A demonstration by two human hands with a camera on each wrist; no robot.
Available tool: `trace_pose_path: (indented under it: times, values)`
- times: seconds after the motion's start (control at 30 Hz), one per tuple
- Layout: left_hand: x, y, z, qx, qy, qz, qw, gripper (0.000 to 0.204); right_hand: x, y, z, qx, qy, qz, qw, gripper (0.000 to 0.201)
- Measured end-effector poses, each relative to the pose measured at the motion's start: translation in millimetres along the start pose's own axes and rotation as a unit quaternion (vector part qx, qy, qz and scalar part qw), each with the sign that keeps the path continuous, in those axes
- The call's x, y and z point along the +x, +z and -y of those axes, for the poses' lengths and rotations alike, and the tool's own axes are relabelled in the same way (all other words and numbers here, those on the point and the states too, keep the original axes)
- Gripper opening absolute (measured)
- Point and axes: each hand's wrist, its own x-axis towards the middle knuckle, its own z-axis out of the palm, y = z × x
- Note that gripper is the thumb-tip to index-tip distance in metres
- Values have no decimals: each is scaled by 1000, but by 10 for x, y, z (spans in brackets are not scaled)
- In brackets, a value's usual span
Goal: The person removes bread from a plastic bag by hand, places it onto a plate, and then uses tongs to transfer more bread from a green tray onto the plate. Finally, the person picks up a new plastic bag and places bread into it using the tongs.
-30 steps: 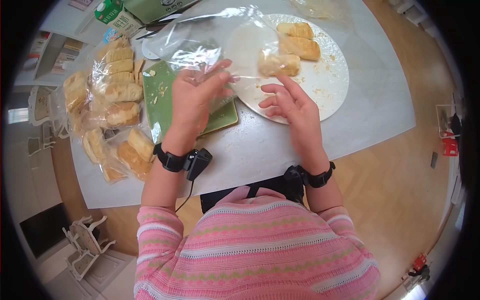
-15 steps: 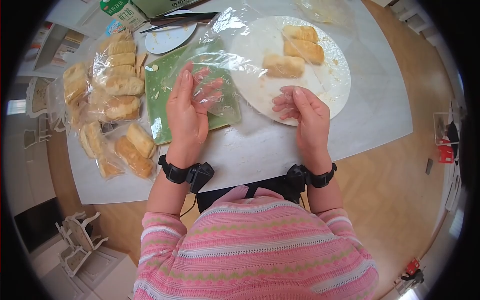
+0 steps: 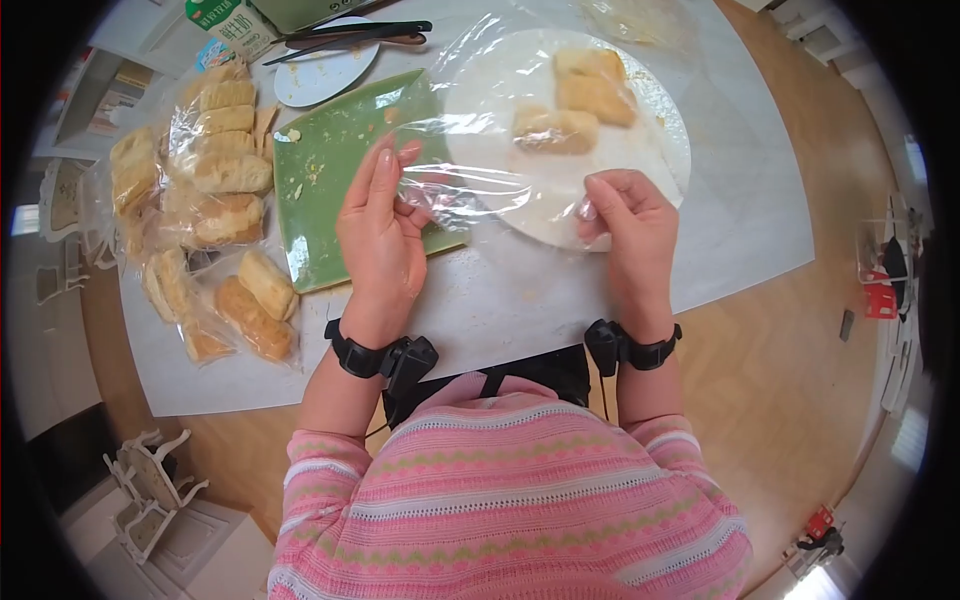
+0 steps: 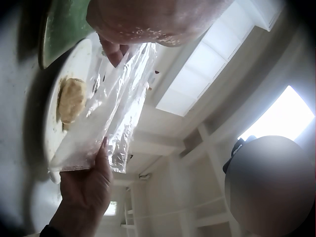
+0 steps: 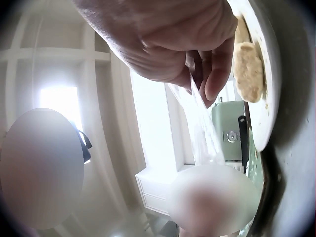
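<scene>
A clear plastic bag [image 3: 470, 190] is stretched between my two hands, above the front of the white round plate [image 3: 672, 165]. My right hand [image 3: 638, 235] pinches one side of it between thumb and fingers. On the other side my left hand [image 3: 385, 240] holds the bag's edge, its thumb raised and its fingers partly behind the film. Seen through the plastic, three golden bread rolls lie on the plate: a single roll [image 3: 556, 131] in front, two more [image 3: 597, 98] behind. The bag looks flat, with nothing inside.
Bagged bread rolls [image 3: 225, 150] cover the left side of the table. Beside them lies a green square tray [image 3: 340, 180] with crumbs. Behind it, black tongs [image 3: 350, 42] rest on a small white plate [image 3: 305, 85], near a milk carton [image 3: 230, 22].
The bag has come down and been drawn taut between the hands. My right hand has moved from open fingers to pinching its edge; the left has shifted slightly lower.
</scene>
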Motion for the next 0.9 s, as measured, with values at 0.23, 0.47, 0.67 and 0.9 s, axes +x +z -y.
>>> trace_pose_path:
  times: [0.23,0.47,0.67,0.9]
  values:
    - [-60,-50,-207,18,-20,0,1000,43,458,-1165,213,97,-89,-194,972,10]
    - [-176,-111,-157,20,-58,18,998,38,895,-2102,54,74,-51,-362,928,15]
    - [-245,-164,-89,7,-75,28,997,29,967,-2137,-109,44,-5,-318,947,20]
    - [-284,-263,-82,33,-96,28,994,32,865,-2120,-76,29,15,-310,950,28]
